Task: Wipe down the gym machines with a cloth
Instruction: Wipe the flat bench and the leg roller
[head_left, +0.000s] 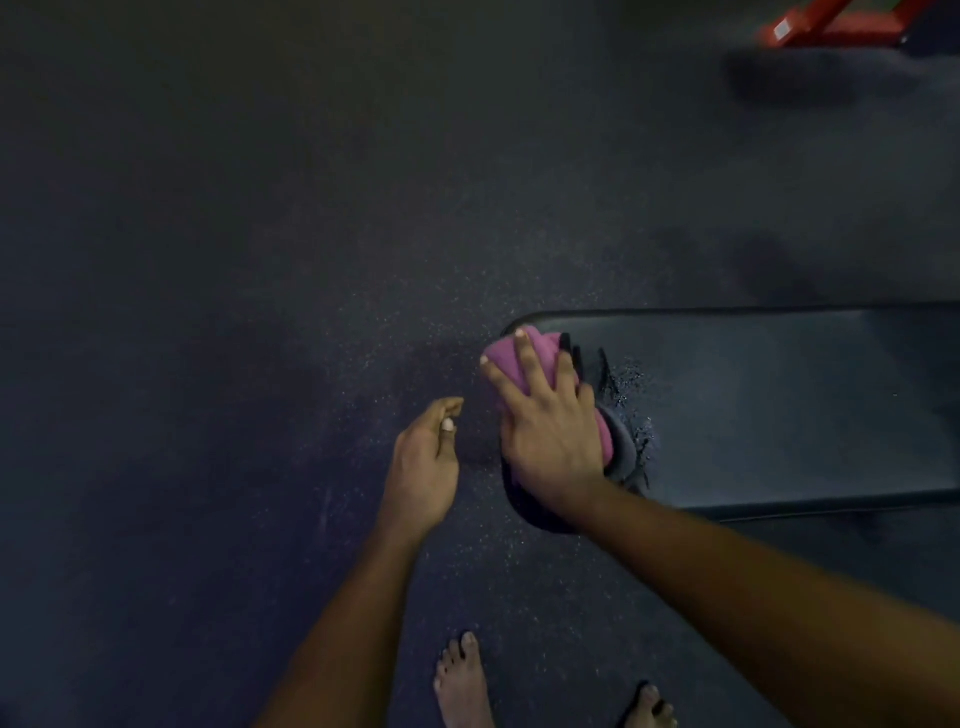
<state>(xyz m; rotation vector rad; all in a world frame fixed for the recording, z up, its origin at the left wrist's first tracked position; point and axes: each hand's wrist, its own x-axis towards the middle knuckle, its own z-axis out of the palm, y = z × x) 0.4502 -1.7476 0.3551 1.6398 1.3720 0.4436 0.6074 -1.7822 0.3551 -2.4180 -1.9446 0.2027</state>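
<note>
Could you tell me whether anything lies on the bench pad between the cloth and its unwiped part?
Nothing visible does: the right hand presses the pink cloth on the end of the bench pad, and only droplets lie beside it.

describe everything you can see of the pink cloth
The cloth is pinkish purple, soft-looking fabric, bunched into a wad. It lies on the rounded end of the dark bench pad. The right hand presses flat on it with fingers spread, hiding its middle; it shows beyond the fingertips and as a strip beside the palm.
</note>
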